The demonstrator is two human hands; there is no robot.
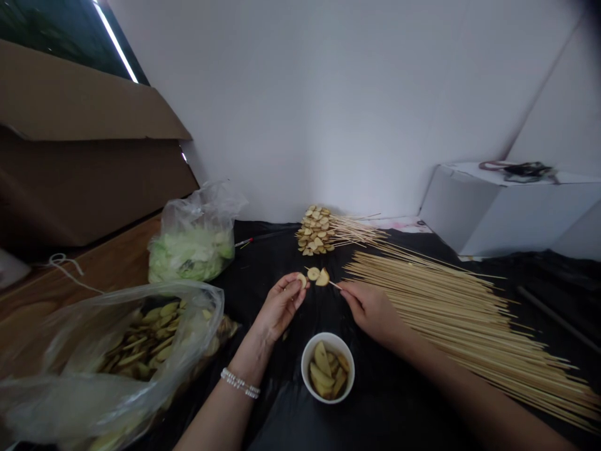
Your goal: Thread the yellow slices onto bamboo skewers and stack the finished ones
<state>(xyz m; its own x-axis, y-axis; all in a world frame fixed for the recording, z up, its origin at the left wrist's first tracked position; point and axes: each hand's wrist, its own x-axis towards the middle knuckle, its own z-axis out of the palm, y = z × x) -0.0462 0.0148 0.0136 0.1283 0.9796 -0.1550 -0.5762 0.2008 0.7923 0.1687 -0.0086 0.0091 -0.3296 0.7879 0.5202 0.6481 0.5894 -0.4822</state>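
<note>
Right hand (pixel 370 308) pinching bamboo skewer (pixel 334 284); left hand (pixel 280 307) gripping potato slice (pixel 302 280) on it, two more slices (pixel 318 275) beside it. White cup (pixel 327 336) of potato wedges (pixel 323 376) at 6 o'clock, loose skewers (pixel 446 313) at 3.

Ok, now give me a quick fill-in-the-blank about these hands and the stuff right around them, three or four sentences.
The wooden skewer with a pale slice on it is pinched by the person's ____ hand. The small bowl in front of the hands is ____. The beaded bracelet sits on the person's ____ wrist. The plastic sheet under the bowl is ____.

Missing words: right; white; left; black.
</note>
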